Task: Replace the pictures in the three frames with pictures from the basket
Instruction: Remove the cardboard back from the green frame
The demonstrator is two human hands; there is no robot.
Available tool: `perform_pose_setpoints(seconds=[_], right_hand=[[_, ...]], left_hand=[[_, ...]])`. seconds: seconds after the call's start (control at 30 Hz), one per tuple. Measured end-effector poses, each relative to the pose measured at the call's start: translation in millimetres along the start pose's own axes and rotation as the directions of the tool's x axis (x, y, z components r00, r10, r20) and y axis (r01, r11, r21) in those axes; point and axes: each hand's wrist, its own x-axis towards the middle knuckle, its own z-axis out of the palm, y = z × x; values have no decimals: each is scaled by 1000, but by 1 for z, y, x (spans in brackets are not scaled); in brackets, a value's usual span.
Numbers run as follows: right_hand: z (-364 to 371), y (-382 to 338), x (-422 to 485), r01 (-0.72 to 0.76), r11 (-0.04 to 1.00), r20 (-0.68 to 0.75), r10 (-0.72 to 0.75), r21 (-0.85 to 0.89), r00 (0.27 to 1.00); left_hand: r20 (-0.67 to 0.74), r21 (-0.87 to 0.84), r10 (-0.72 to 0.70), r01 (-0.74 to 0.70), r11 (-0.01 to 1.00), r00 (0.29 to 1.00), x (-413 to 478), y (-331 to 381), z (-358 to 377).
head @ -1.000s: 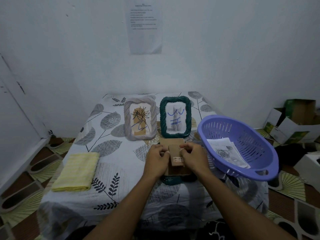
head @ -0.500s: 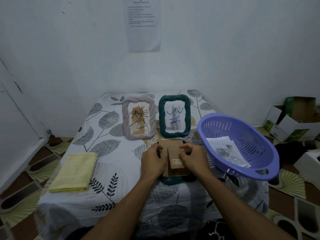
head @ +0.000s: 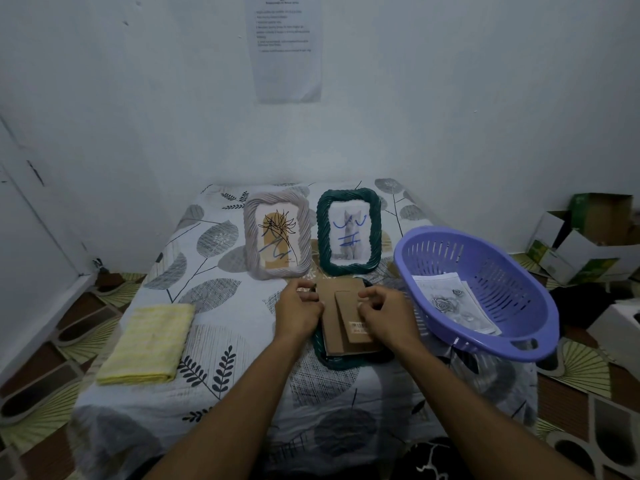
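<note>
Working at the back of the third frame is where things stand — no picture has been swapped yet, as far as can be seen. The face-down frame (head: 343, 346) lies near the middle of the table (head: 207, 341), its dark green rim showing around a brown cardboard back (head: 329, 299) with the folding stand (head: 351, 317) flat on top. The left hand (head: 299, 308) has its fingers curled at the left edge of that back, pinching something there, probably a small holding tab, though it is too small to be sure. The right hand (head: 381, 311) is curled too, with thumb and fingertips pinched at the upper right of the stand. The back looks seated in the rim, so I judge the opening step is under way but not finished.

At the far side, the grey frame (head: 276, 233) and the green frame (head: 348, 232) stand upright side by side, each with a picture marked over in blue pen; these appear untouched. To the right, just beside the right hand, the purple basket (head: 502, 271) sits tilted with the replacement pictures (head: 453, 303) lying inside — none has been taken out. A folded yellow cloth (head: 149, 344) rests at the left, well apart from the work.

What remains, by my reading: lift this back off, pull the old picture, fit a new one, close it, then repeat for the two standing frames.
</note>
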Motion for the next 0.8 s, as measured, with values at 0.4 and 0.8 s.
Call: perform_pose_setpoints(seconds=[0.4,0.8], right_hand=[[-3,9,3,157,984,-55,-162,-88,985],[9,25,-2,301,864,53,-306,-403,950]], left_hand=[[31,-191,-65,69,979,997,7,1,-21],[-125,-68,-11,3,998,992,22,-15,-113]])
